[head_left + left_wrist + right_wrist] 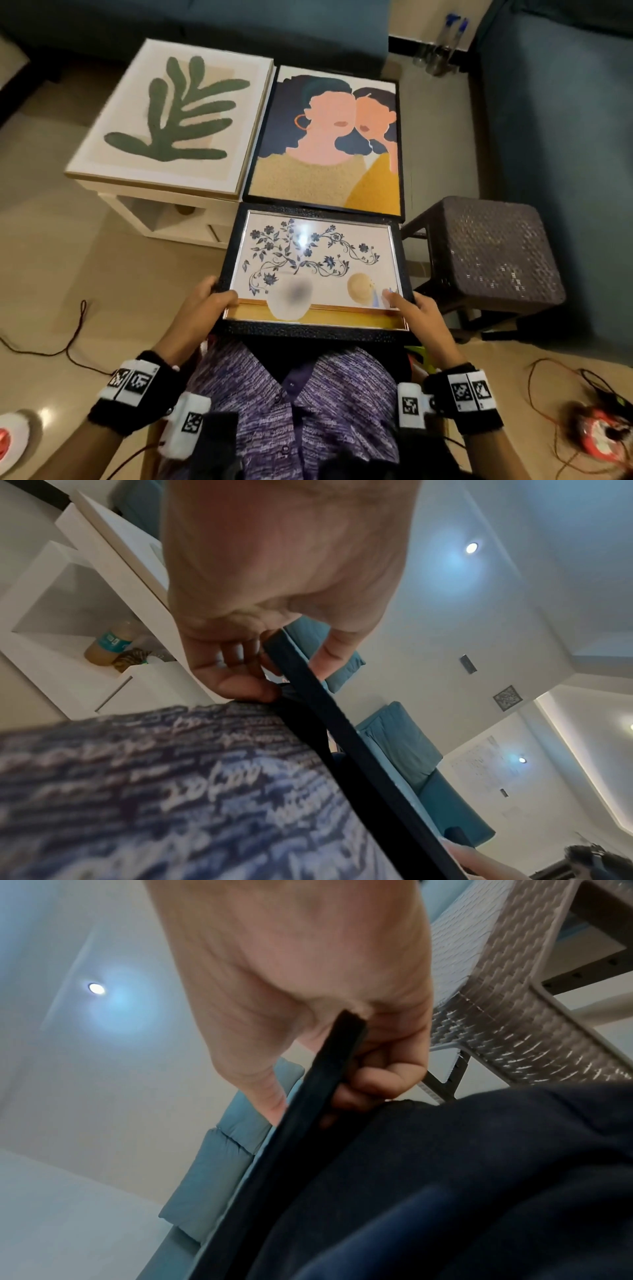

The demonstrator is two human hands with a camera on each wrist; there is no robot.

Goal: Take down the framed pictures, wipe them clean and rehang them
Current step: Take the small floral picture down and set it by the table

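Note:
A black-framed picture of blue flowers and a white vase [315, 267] lies flat over my lap. My left hand [209, 298] grips its near left corner, thumb on the glass, fingers curled under the frame edge [308, 693]. My right hand [411, 308] grips the near right corner the same way, with the dark frame edge [318, 1074] between thumb and fingers. A green-leaf picture in a pale frame [174, 120] and a black-framed picture of two faces [329, 144] lie flat on the white table [137, 209] ahead.
A dark woven stool [493, 253] stands right of the frame. Teal sofas [561, 137] run along the back and right. Red cables [75, 339] trail on the floor at both sides. Clear bottles [442, 44] stand in the far corner.

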